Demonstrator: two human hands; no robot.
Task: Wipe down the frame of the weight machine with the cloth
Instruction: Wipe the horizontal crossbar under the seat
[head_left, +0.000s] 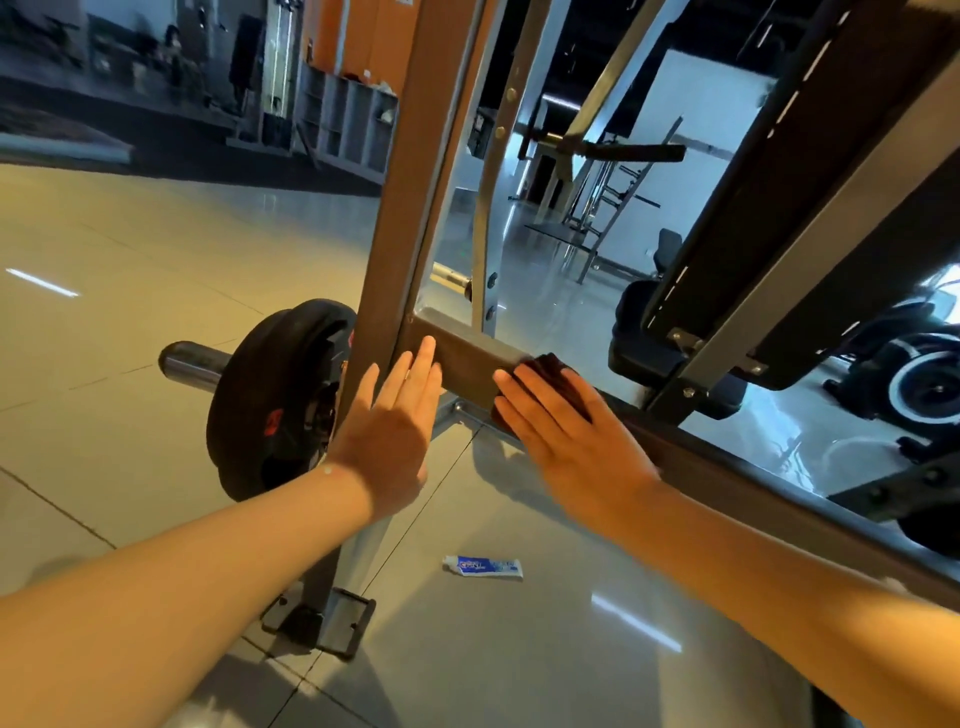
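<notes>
Frame: we see a brown-grey square-tube metal frame, an upright post welded to a long horizontal rail low over the floor; its faces look matte and smooth.
Cloth: our dark maroon folded cloth sits on that rail, just right of the corner joint, partly covered.
Right hand: our right hand lies flat on the cloth, fingers straight and slightly fanned, pressing it to the rail.
Left hand: our left hand has fingers straight and close together, flat against the joint.
Nearby: a black round weight plate sits left of the post; a blue-and-white squeeze tube lies on the glossy tiled floor.
</notes>
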